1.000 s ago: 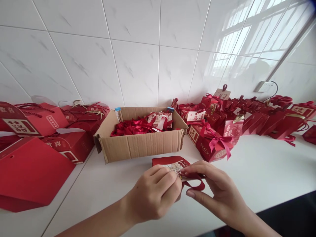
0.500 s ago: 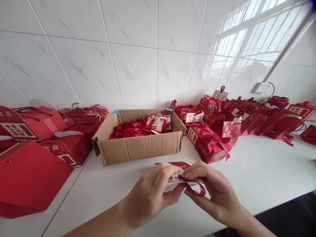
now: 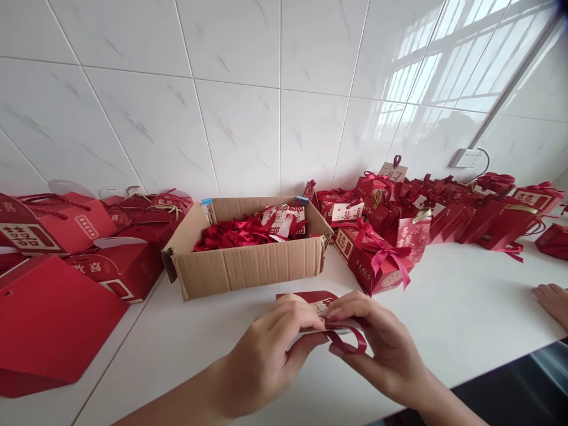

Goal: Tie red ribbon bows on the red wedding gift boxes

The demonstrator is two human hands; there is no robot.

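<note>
Both of my hands hold a small red and white printed card or flat gift box [image 3: 306, 296] just above the white tabletop, in front of the cardboard box. My left hand [image 3: 275, 349] pinches its left and near side, thumb below and fingers on top. At the right, my right hand [image 3: 377, 343] has its fingers closed on the top and near edge. A dark red ribbon loop [image 3: 352, 343] sticks out from the near edge, close to my right thumb. Fingers cover much of the print and the spot where the ribbon joins.
Behind my hands stands an open cardboard box [image 3: 252, 269] of red ribbons [image 3: 237, 234] and printed cards [image 3: 284, 220]. Red gift boxes [image 3: 119, 269] crowd the left. A bow-tied box [image 3: 377, 260] and rows of red bags [image 3: 457, 222] stand right. Another person's hand [image 3: 552, 300] rests at the right edge.
My fingers have shifted slightly around the card's near edge, and the ribbon loop has moved a little. Another person's hand has come into view at the far right.
</note>
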